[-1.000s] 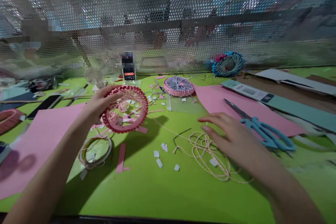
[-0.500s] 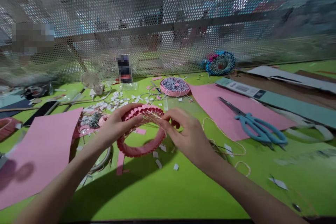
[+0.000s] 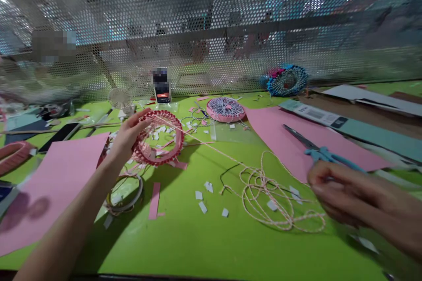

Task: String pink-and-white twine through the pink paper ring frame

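Observation:
My left hand (image 3: 127, 134) grips the left rim of a pink scalloped paper ring (image 3: 180, 138), tilted up above the table. Pale pink-and-cream yarn (image 3: 211, 145) crosses the ring's opening. From its rim a strand runs right to a loose tangle of the same yarn (image 3: 263, 184) on the table. My right hand (image 3: 336, 197) is at the right, in front of the blue handles of the scissors (image 3: 325, 154), fingers curled together and slightly blurred. Whether it touches the scissors or pinches a strand cannot be made out. The scissors lie on pink paper (image 3: 273, 125).
A finished-looking pink ring with grey strings (image 3: 226, 109) and a blue one (image 3: 286, 81) stand near the mesh panel (image 3: 211, 52). Pink paper (image 3: 66, 175), a phone (image 3: 61, 136), a tape roll (image 3: 138, 193) and white scraps (image 3: 198, 195) lie about the green table.
My right hand has left the ring's yarn and moved right to the scissors' handles. My left hand has shifted the ring left and up, and the yarn tangle now shows on the table.

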Tool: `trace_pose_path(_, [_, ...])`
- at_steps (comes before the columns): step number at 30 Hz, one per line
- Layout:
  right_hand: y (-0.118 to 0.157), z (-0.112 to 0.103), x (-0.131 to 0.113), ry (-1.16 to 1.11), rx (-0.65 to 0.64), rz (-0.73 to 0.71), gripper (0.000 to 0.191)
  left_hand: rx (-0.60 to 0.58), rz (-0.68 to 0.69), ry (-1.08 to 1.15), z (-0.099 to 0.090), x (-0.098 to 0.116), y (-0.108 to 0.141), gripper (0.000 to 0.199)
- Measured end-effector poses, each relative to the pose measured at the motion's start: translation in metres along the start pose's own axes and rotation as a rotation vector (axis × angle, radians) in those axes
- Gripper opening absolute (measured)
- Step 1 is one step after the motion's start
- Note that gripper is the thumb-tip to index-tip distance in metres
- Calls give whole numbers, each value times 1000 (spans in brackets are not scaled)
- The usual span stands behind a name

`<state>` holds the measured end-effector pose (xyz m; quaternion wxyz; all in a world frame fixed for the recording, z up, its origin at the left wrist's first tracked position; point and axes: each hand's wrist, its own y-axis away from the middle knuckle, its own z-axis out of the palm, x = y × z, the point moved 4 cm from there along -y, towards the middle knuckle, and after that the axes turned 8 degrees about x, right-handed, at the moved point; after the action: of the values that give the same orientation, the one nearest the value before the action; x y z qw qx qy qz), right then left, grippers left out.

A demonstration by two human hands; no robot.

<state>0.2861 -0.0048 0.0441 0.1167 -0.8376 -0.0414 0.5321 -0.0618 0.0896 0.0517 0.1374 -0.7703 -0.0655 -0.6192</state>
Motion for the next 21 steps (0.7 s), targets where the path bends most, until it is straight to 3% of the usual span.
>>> trace_pose_path(3, [-12,7,14,485,11,-53,12,32,63,-30,-2,8,2,49])
trace_pose_path(5, [-19,20,4,635,134,-184,16,-18,75,-66,6,14,11,46])
trace_pose_path(8, [-22,55,-29,512,132,-428,22,-126,68,-94,24,21,32,44])
trace_pose_path(10, [-22,80,-50,403,63,-521,21,-194,77,-89,36,26,48,42])
trace_pose_path(14, [-27,112,-70,320,33,-571,14,-282,71,-85,52,33,72,40])
trace_pose_path(17, [-32,119,-68,235,25,-512,12,-298,37,-65,53,32,75,41])
trace_pose_path(21, [-28,105,-69,-66,33,-411,10,-337,57,-83,48,22,62,43])
